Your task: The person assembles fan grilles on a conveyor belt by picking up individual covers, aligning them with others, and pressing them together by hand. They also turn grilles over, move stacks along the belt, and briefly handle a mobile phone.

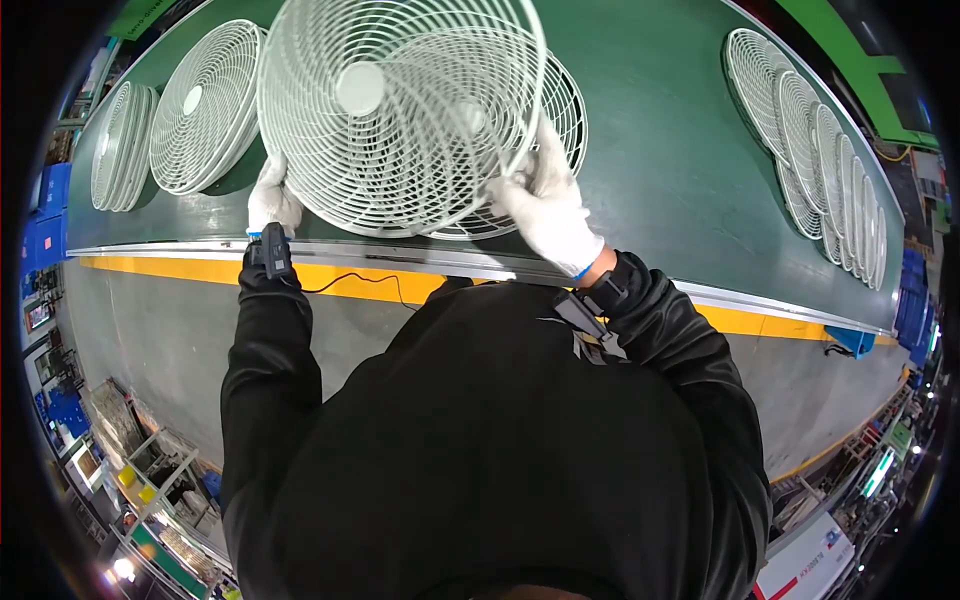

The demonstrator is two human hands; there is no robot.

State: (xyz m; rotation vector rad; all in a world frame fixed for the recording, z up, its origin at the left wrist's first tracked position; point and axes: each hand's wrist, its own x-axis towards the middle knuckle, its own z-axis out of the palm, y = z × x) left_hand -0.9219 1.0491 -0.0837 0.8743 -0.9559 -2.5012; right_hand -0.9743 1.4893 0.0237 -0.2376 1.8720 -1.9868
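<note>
A round white fan grille (pixel 361 88) with a solid hub disc is held up over the green table, tilted toward me. My left hand (pixel 273 200), in a white glove, is closed at its lower left rim; some of the fingers are hidden. My right hand (pixel 548 205), gloved too, pinches the lower right rim between thumb and fingers. Behind and beneath the held grille, further white grilles (pixel 572 118) lie on the table, seen through its wires. How many lie there I cannot tell.
Left on the green table (pixel 660 150) sit a stack of white grilles (pixel 192 98) and a second stack (pixel 121 150) at the far end. A row of overlapping grilles (pixel 800 120) lines the right. The metal table edge (pixel 720 298) runs before me; a black cable (pixel 365 277) hangs below it.
</note>
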